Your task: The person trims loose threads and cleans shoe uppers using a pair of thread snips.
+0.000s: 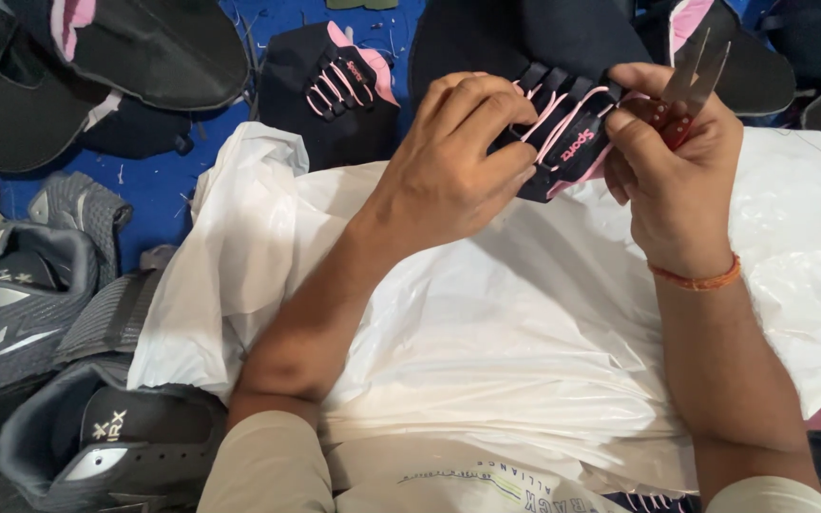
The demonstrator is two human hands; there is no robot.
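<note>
My left hand [458, 157] grips a black shoe upper with pink laces [563, 133], fingers curled over its left end. My right hand [667, 161] pinches the upper's right side and also holds small metal snips with red handles [691, 85], blades pointing up. Both hands hover over a white plastic bag [525, 323] lying on my lap.
Another black and pink laced upper [339, 81] lies on the blue surface [168, 185] behind. Grey shoe uppers [30, 304] pile at the left, black pieces [135, 47] at the top left, more black and pink pieces [715, 38] at the top right.
</note>
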